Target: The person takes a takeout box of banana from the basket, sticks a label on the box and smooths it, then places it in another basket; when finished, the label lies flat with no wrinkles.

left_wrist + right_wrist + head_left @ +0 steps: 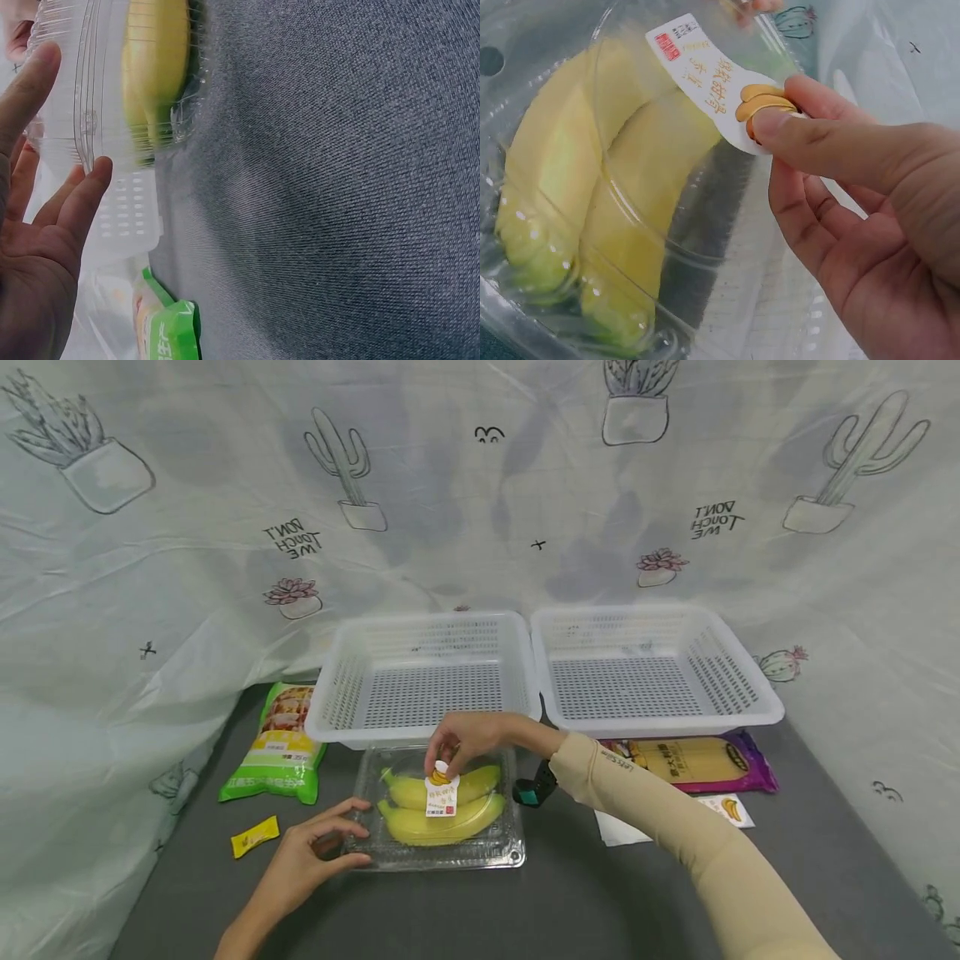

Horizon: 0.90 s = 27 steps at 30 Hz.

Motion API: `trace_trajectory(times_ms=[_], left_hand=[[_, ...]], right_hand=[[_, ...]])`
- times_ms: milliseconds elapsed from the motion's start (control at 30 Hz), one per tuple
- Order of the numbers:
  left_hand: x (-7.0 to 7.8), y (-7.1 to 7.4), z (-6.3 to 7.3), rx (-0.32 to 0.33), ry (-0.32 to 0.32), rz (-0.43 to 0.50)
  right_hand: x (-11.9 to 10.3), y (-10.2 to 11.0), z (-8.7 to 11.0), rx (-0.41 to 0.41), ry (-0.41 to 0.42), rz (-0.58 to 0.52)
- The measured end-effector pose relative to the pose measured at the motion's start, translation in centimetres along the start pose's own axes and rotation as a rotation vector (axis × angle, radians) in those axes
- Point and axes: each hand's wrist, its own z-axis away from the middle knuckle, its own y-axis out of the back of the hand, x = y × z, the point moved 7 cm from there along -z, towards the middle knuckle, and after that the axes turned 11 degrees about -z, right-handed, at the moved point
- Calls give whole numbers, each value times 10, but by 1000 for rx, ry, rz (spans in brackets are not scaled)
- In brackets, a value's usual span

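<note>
A clear plastic clamshell box [480, 853] with two yellow bananas [442, 827] inside lies on the grey tabletop. My right hand [468, 739] pinches the rounded end of a white banana-print sticker [705, 82] between thumb and fingers, over the lid. The sticker's narrow end, with a red mark, points toward me across the bananas in the head view. At the box's left side, my left hand [307, 852] has its fingers spread, thumb and fingertips touching the plastic wall [90, 112].
Behind the box stand two white perforated baskets [422, 732] [667, 724]. A green-and-yellow food bag [279, 752] and a small yellow packet [255, 837] lie left. To the right are a purple pasta pack [690, 762] and a banana-print sticker sheet [731, 810].
</note>
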Motion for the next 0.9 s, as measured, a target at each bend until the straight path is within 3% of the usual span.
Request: trace_trajectory(times_ms=[367, 533, 600, 700, 800, 900], left_hand=[[1, -2, 2, 8, 9, 12], [1, -1, 2, 7, 12, -1], [0, -1, 2, 6, 12, -2], [-1, -1, 2, 5, 7, -1], [-1, -1, 2, 3, 3, -5], [-1, 0, 1, 6, 5, -9]], right_hand=[[-13, -15, 3, 90, 115, 456], [-13, -18, 10, 297, 161, 558], [-11, -17, 15, 414, 197, 490], [-6, -18, 23, 529, 263, 254], [3, -24, 29, 553, 299, -17], [9, -32, 33, 551, 306, -176]])
